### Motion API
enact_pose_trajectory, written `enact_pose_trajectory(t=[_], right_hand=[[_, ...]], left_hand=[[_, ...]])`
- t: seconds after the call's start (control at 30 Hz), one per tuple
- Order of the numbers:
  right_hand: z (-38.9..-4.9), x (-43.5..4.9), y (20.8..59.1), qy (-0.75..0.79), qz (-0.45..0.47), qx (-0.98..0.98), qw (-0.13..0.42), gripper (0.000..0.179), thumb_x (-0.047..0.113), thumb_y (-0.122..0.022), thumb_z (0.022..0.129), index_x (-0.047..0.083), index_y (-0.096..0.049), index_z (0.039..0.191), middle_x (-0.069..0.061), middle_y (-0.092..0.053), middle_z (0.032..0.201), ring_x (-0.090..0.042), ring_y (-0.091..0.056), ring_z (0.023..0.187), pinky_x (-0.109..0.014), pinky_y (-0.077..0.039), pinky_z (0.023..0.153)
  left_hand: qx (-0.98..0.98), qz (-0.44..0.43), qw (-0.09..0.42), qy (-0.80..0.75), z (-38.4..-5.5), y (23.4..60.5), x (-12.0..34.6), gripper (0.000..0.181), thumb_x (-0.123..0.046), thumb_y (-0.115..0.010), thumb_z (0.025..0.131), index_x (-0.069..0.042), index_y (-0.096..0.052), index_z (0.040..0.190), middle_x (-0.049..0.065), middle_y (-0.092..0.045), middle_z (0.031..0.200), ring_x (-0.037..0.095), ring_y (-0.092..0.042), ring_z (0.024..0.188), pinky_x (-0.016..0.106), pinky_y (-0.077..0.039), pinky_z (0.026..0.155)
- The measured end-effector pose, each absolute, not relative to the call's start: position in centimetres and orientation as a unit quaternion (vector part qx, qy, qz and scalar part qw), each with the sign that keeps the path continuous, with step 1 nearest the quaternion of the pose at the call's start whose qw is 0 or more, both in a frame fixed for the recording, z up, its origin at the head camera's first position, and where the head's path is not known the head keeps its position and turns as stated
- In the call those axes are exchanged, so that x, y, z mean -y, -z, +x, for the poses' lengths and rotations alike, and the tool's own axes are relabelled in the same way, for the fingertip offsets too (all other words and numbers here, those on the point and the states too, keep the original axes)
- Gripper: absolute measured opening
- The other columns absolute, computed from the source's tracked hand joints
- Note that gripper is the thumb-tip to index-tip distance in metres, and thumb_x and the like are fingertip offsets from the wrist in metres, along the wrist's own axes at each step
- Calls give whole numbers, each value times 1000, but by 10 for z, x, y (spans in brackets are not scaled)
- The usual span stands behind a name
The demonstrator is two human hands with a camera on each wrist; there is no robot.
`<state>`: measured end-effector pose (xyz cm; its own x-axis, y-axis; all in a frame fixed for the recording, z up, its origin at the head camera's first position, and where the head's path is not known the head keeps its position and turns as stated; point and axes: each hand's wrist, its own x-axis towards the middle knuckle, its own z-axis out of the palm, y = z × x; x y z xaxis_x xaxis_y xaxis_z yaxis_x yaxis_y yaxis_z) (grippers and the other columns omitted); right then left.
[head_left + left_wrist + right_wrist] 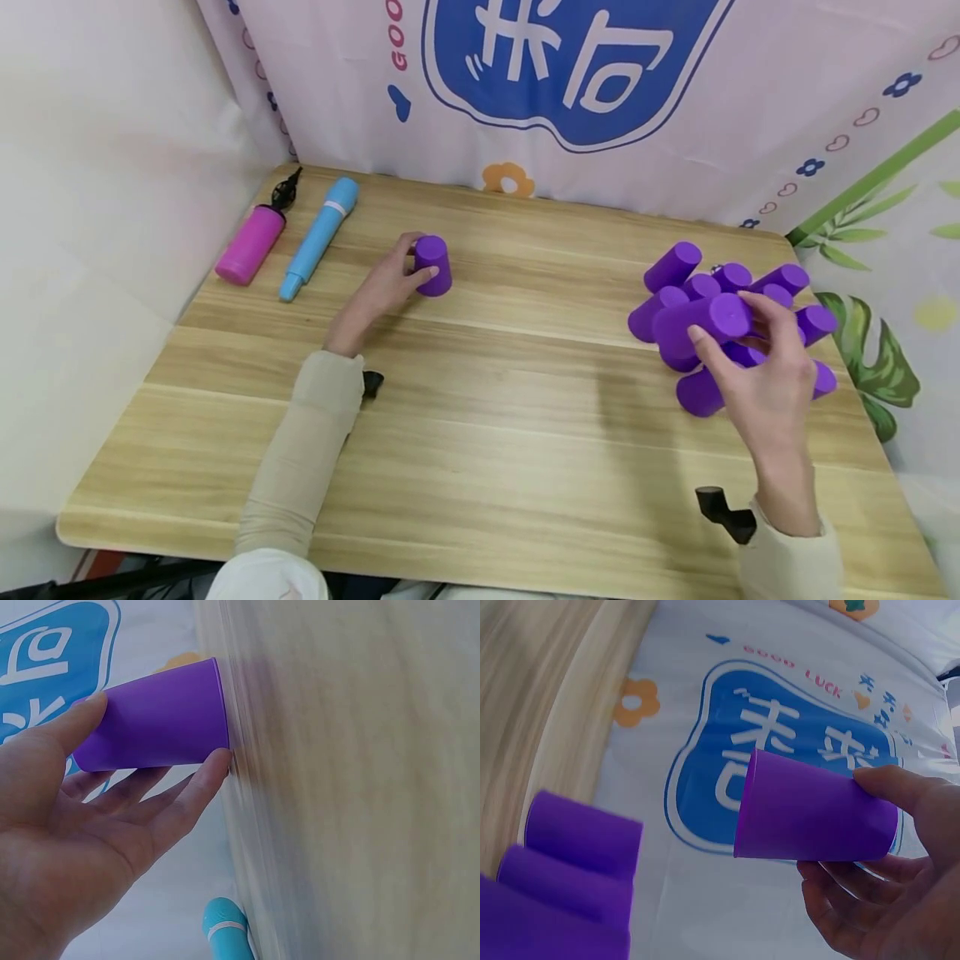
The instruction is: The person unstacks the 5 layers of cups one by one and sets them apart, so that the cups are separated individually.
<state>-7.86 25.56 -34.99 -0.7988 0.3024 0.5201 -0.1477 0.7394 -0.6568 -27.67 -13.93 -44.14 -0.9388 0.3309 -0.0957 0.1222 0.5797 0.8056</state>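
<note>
In the head view my left hand [386,287] pinches a purple cup [432,267], which stands upside down on the table left of centre. The left wrist view shows the thumb near the base of that cup [154,716] and the fingers along its other side, its rim at the tabletop. My right hand [768,383] grips another purple cup [693,325] between thumb and fingers, raised over a group of upside-down purple cups [672,267] on the right. In the right wrist view, this held cup [814,810] hangs apart from the cups [581,836] below it.
A pink hand pump [252,243] with a black nozzle and a light blue tube-shaped thing [320,237] lie at the table's back left. The wooden table [480,467] meets a printed curtain [337,92] at the back. A white wall [112,208] stands on the left.
</note>
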Motion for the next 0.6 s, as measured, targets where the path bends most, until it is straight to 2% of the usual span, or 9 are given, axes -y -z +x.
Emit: enact_pose_trajectory(t=[0.2, 0.37, 0.6], right_hand=[[-59, -278, 352, -357, -102, 869, 325, 62, 3, -83, 72, 12, -59, 129, 15, -55, 109, -1, -55, 94, -9, -45, 80], [-38, -293, 354, -342, -158, 864, 335, 62, 6, -84, 73, 17, -60, 129, 14, -58, 112, 2, -56, 92, -8, -46, 81], [-28, -308, 350, -339, -202, 845, 360, 58, 12, -82, 75, 18, -59, 128, 14, -58, 111, 0, -57, 91, -7, -47, 80]], left_hand=[[-878, 129, 123, -443, -277, 443, 137, 64, -30, -55, 99, -10, -23, 150, 24, -37, 147, 39, -41, 132, 52, -40, 105], [-879, 128, 128, -442, -276, 445, 135, 65, -30, -56, 98, -10, -22, 151, 24, -34, 149, 40, -39, 133, 53, -39, 106], [-871, 129, 120, -459, -276, 442, 137, 62, -26, -56, 99, -10, -23, 149, 24, -33, 148, 41, -45, 128, 52, -45, 101]])
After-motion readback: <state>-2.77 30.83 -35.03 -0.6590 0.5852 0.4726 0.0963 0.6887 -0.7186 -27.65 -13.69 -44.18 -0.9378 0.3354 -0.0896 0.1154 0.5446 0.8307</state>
